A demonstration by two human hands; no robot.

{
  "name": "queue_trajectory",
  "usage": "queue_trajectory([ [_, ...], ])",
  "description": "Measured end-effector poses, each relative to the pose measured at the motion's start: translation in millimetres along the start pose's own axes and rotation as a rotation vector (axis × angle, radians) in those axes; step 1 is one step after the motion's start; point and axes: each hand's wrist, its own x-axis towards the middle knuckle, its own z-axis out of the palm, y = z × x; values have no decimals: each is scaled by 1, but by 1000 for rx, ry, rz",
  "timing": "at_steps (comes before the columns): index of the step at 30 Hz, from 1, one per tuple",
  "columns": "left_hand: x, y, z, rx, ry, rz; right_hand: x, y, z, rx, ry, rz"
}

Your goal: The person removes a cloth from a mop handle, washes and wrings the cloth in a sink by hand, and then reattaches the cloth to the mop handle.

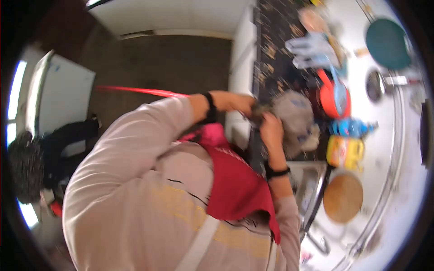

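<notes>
A greyish, see-through plastic bag [294, 113] lies bunched on the dark patterned counter, with contents I cannot make out. My left hand [243, 105] is closed at the gathered end of the bag, near the counter's front edge. Right beside it, my right hand [271, 130] has its fingers pinched on the same bunched end. Motion blur smears both hands' fingertips. Dark bands circle both wrists, and a red apron hangs over my light shirt.
Behind the bag stand a red pan [335, 100], a blue bottle [350, 128] and a yellow container [345, 152]. Pale gloves [313, 50] lie farther left. A sink [304, 177] and round wooden board [342, 198] are to the right. Another person [68, 149] is behind me.
</notes>
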Motion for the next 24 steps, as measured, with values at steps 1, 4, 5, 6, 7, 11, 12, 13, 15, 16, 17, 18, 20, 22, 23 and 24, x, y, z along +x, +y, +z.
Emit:
queue_trajectory([
  [1, 18, -26, -3, 59, -23, 3, 3, -6, -5, 148, -124, 193],
  [4, 29, -40, -4, 144, 22, 1, 7, -14, -2, 630, -206, 524],
  [5, 16, -20, -2, 138, 44, -100, 11, -10, 2, 573, -224, 491],
  [6, 0, 4, 0, 130, 66, -202, 12, -7, 6, 576, -245, 464],
  [7, -7, 13, 0, 155, 90, -221, 10, 0, 14, 506, -196, 384],
  [11, 35, -31, 8, 840, 246, 136, 13, 11, 9, 659, -283, 556],
  [12, 27, -22, 15, 831, 248, 141, 14, 4, 0, 810, -348, 795],
  [13, 9, -5, 23, 818, 451, 105, 12, 3, -1, 803, -350, 797],
  [15, -1, 4, 27, 688, 547, 38, 11, 0, 1, 996, -309, 789],
  [16, -3, 1, 27, 682, 551, 34, 12, -1, 4, 992, -317, 789],
  [17, -4, -3, 29, 611, 614, 22, 11, 2, 7, 943, -353, 772],
  [18, -2, -3, 35, 534, 660, 22, 9, 8, 6, 886, -374, 769],
  [20, 11, -19, 34, 510, 621, 16, 12, 6, -4, 911, -412, 794],
  [22, -1, -4, 34, 302, 604, -35, 15, 8, -11, 823, -524, 748],
  [23, 0, -2, 34, 306, 598, -19, 18, 6, -15, 784, -583, 657],
  [24, -5, 7, 35, 240, 586, -90, 18, 12, -5, 764, -550, 637],
])
